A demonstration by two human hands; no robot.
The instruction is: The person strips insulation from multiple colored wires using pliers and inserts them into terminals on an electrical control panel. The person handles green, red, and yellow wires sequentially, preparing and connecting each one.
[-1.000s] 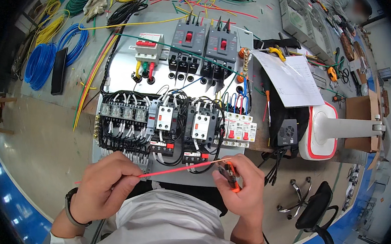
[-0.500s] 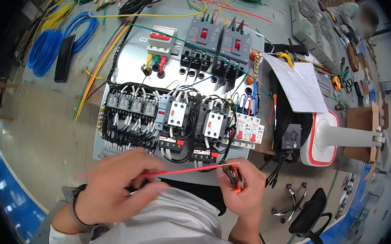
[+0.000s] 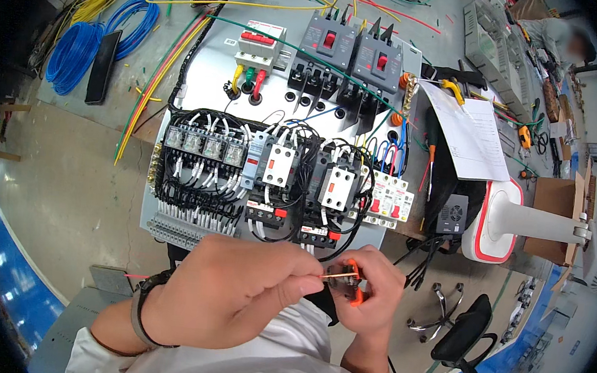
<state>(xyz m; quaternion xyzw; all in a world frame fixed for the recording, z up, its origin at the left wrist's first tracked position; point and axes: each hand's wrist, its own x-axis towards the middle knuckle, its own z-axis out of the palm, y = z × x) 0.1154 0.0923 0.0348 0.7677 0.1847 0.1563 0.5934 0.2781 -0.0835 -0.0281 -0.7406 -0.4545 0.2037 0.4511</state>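
Note:
My left hand (image 3: 232, 298) pinches a red wire between thumb and forefinger, close to its bare copper end (image 3: 335, 276). The wire's red tail (image 3: 136, 276) shows behind my left wrist; the stretch between is hidden by the hand. My right hand (image 3: 378, 293) is closed round orange-handled pliers (image 3: 351, 288), whose exact type is partly hidden by the fingers. The copper end lies across the pliers' head. Both hands are in front of a metal mounting plate (image 3: 203, 96) bearing relays (image 3: 203, 145), contactors (image 3: 279, 165) and a terminal strip (image 3: 181, 232).
Two large grey breakers (image 3: 325, 40) and a smaller red-levered switch (image 3: 260, 44) stand at the plate's far side. Small breakers (image 3: 388, 200) sit at its right. Blue wire coils (image 3: 73, 60), a phone (image 3: 103, 66), papers (image 3: 470, 134) and a white-and-red stand (image 3: 498, 222) lie around it.
My left hand has slid right along the red wire, up to its bare end near the pliers. My right hand still grips the pliers. The view has shifted slightly.

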